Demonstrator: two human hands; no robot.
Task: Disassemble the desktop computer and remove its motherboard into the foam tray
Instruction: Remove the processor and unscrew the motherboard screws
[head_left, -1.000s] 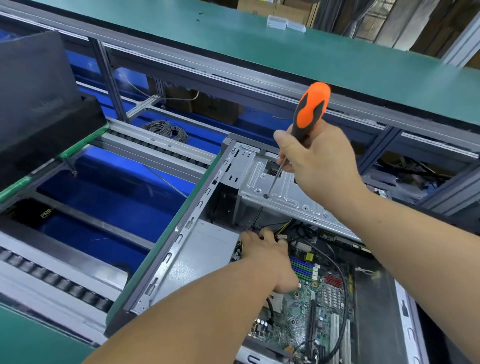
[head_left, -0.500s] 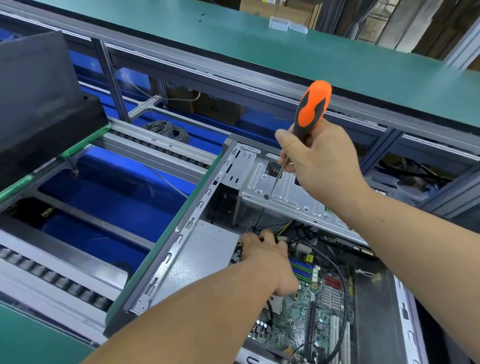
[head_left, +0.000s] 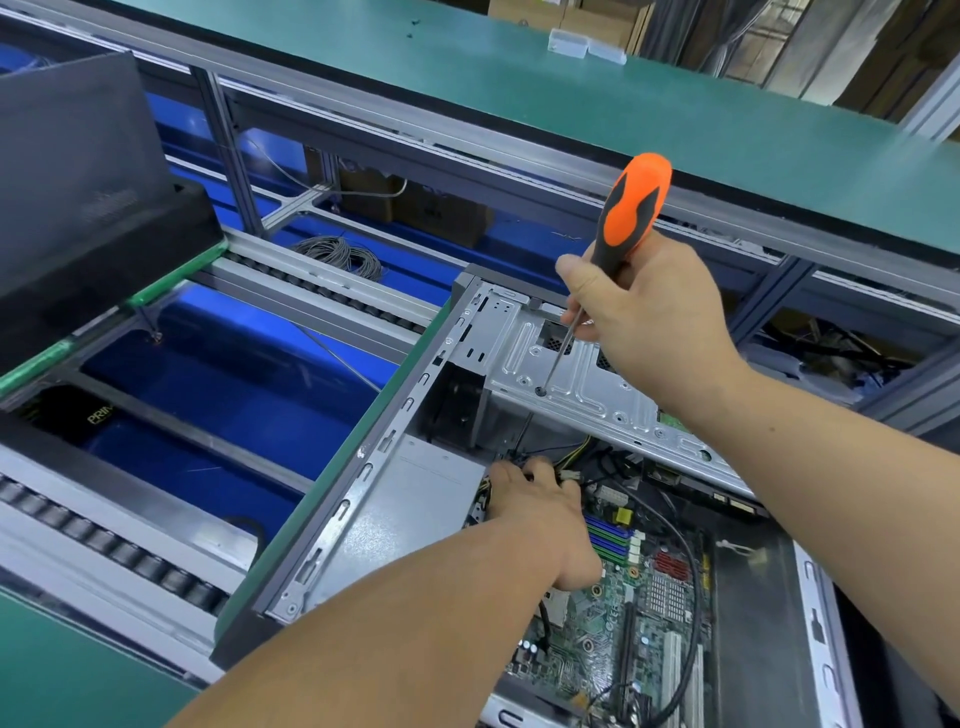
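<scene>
**Screwdriver on the drive cage, other hand at the board's cables**

Nearest, at the bottom centre and lower right of the frame, the green motherboard (head_left: 639, 618) lies flat in the floor of the open computer case (head_left: 363, 499), still fixed in place, with black cables looping across it. It looks like a light, stiff, fragile board: best lifted by its bare edges, not by the memory slots, the heatsink or any connector, and only once every cable and screw is free.

Just above it, mid-frame, the left hand (head_left: 545, 514) reaches down at the board's upper left corner, fingers curled among the cables and a pale connector; whether it grips one I cannot tell, since the fingertips are hidden.

Further up, right of centre, the right hand (head_left: 644, 317) is wrapped round an orange-and-black screwdriver (head_left: 623, 218), its tip seated in a hole of the silver drive cage (head_left: 566, 374) that overhangs the board.

No foam tray is clearly identifiable; a dark tray-like block sits at the upper left.

Against half a second ago almost nothing differs: both hands hold the same places, and the screwdriver stands at nearly the same angle.
</scene>
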